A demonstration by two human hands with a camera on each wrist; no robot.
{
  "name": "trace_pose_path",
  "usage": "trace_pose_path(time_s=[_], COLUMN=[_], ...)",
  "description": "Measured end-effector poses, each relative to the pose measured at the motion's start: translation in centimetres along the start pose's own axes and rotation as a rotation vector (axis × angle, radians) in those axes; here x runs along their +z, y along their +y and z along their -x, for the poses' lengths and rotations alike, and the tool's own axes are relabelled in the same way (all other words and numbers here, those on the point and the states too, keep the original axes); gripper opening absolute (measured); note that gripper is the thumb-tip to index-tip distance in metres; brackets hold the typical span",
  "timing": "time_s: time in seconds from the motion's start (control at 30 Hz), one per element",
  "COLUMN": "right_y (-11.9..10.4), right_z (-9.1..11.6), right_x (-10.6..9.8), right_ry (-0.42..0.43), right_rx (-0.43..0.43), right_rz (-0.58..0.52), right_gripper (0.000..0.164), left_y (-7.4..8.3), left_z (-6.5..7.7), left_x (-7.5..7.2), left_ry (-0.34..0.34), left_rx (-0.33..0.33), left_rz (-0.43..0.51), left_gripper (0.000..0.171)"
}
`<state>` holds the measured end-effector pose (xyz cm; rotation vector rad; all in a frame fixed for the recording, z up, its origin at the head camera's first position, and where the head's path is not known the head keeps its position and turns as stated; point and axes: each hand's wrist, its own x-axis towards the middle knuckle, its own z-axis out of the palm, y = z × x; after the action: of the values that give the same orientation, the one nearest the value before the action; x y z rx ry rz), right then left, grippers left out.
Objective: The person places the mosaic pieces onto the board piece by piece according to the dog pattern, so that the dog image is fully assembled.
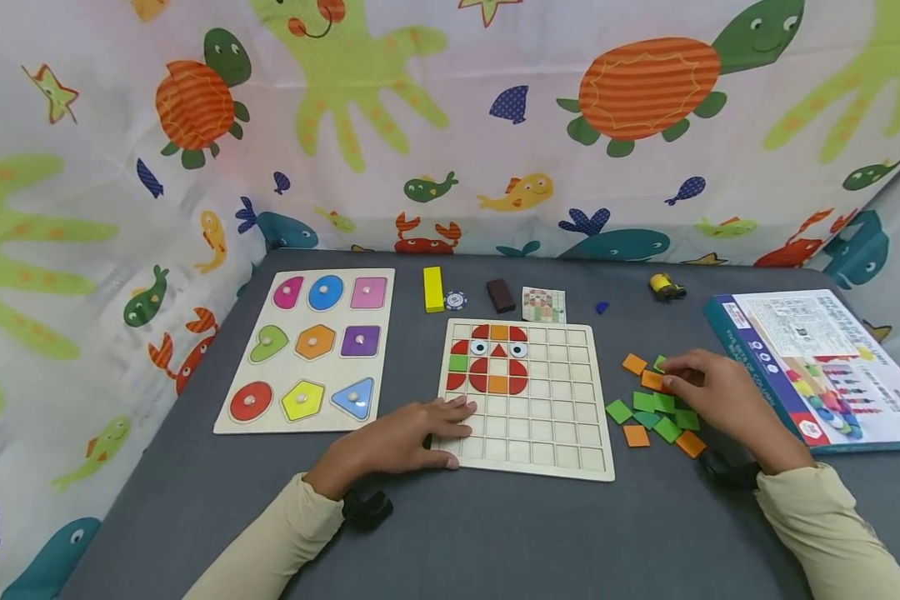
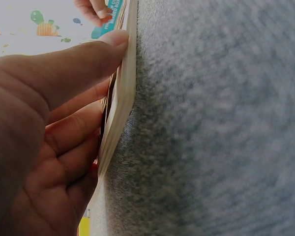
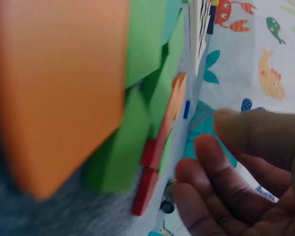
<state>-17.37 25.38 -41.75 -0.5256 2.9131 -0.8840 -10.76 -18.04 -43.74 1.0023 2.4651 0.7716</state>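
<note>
A wooden grid board (image 1: 540, 429) lies flat on the table, partly filled at its upper left with red, orange, green and eye-patterned tiles. My left hand (image 1: 412, 433) rests on the board's lower left corner with its fingers extended; the left wrist view has the thumb (image 2: 83, 64) along the board's edge (image 2: 125, 93). To the right of the board is a loose pile of green tiles (image 1: 667, 429) and orange tiles (image 1: 635, 436). Over the far right side of this pile, my right hand (image 1: 708, 396) has loosely bent fingers. Red tiles (image 3: 146, 189) show near its fingertips in the right wrist view, with nothing held between them.
A shape puzzle board (image 1: 285, 354) lies at the left and a boxed game (image 1: 832, 367) at the right. Behind the grid board are a yellow block (image 1: 433, 289), a poker chip (image 1: 455, 300), a dark brown block (image 1: 501, 295), a patterned card (image 1: 543, 305) and a small yellow-black object (image 1: 667, 287).
</note>
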Motion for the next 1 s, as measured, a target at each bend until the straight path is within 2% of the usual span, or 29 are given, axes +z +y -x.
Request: trace_pose_path(time_s=[0.27, 0.47, 0.63, 1.0], right_y=[0.0, -0.4, -0.6, -2.0], right_z=[-0.2, 0.6, 0.9, -0.6], right_x=[-0.5, 0.2, 0.9, 1.8], right_ry=[0.0, -0.087, -0.134, -0.193], right_rx=[-0.03, -0.039, -0.068, -0.082], right_rz=[0.0, -0.017, 0.012, 0.052], right_gripper=[0.021, 0.023, 0.024, 0.024], left_y=[0.4, 0.7, 0.7, 0.5], left_z=[-0.4, -0.3, -0.2, -0.2], left_x=[-0.2, -0.2, -0.1, -0.2], left_ry=[0.02, 0.008, -0.004, 0.004], left_rx=[0.005, -0.009, -0.025, -0.005], left_rz=[-0.038, -0.03, -0.027, -0.019], left_gripper=[0.053, 0.053, 0.053, 0.054])
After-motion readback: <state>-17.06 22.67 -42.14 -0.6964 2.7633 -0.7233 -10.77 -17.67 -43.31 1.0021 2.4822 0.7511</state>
